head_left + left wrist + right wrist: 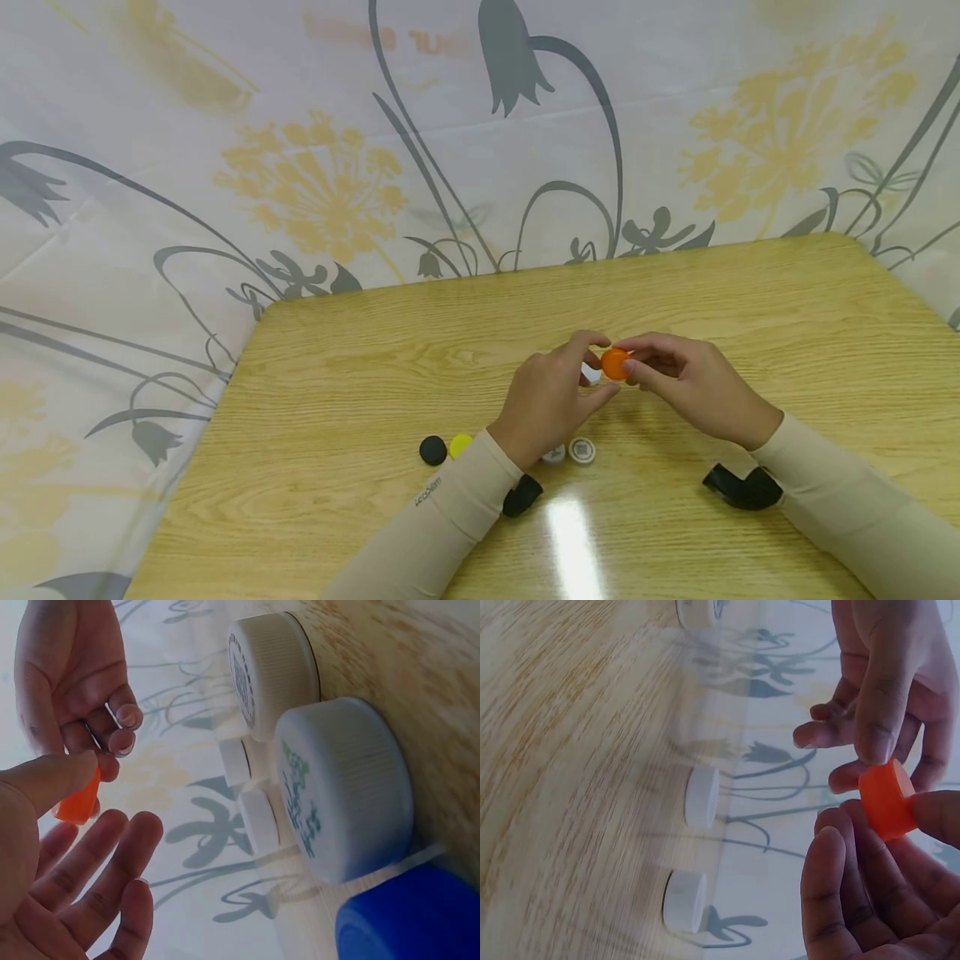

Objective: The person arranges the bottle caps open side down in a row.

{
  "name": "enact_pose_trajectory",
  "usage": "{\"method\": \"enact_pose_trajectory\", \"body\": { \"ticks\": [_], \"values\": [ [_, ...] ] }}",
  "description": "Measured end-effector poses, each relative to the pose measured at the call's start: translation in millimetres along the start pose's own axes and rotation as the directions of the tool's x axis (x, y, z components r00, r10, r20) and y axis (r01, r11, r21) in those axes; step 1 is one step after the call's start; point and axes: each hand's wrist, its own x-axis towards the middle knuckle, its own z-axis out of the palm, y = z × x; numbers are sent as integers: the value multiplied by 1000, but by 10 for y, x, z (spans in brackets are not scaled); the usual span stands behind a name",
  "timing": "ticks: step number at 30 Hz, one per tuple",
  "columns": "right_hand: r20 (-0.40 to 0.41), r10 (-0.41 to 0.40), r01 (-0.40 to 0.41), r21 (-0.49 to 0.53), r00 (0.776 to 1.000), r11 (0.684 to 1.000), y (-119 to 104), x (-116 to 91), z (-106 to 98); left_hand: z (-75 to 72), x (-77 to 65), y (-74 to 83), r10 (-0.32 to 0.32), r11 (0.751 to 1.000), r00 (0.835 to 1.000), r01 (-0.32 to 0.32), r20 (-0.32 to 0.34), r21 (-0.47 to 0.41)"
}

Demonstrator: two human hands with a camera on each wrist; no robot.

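My right hand (pixel 701 387) pinches an orange bottle cap (pixel 617 364) between thumb and fingers. The cap (pixel 889 799) shows its ribbed side in the right wrist view. Close by on the left, my left hand (pixel 551 392) spreads its thumb and fingers around the cap's near side. Its thumb overlaps the cap in the left wrist view, and whether it touches cannot be told. Between the left fingers a white cap (pixel 590 372) shows. Two white caps, one nearer (pixel 685 901) and one farther (pixel 703 797), stand on the table in the right wrist view.
On the wooden table (pixel 337 358) lie a black cap (pixel 432 450), a yellow cap (pixel 461 446) and two printed white caps (pixel 582 450). A blue cap (pixel 412 922) stands beside them, hidden in the head view. Black pieces (pixel 742 487) sit at both wrists. A flowered cloth (pixel 450 150) hangs behind.
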Motion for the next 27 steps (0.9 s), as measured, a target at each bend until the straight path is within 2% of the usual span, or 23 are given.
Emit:
{"method": "enact_pose_trajectory", "body": {
  "ticks": [8,12,16,21,27],
  "values": [
    [23,14,-15,55,1000,998,-9,6,2,-19,-6,-4,35,999,999,-35,-9,16],
    [15,7,-7,29,1000,1000,-15,3,-3,-13,0,-15,52,998,998,-51,-22,24],
    [27,-47,47,-17,999,999,0,6,-3,-17,-7,-32,43,999,999,-43,-22,12],
    [89,-137,140,-27,987,990,47,7,-9,-44,-61,-34,-3,998,999,5,34,-63],
    [152,-160,163,-7,975,987,71,5,-11,-71,-132,-24,-43,987,991,62,126,-150]
  ]
}}
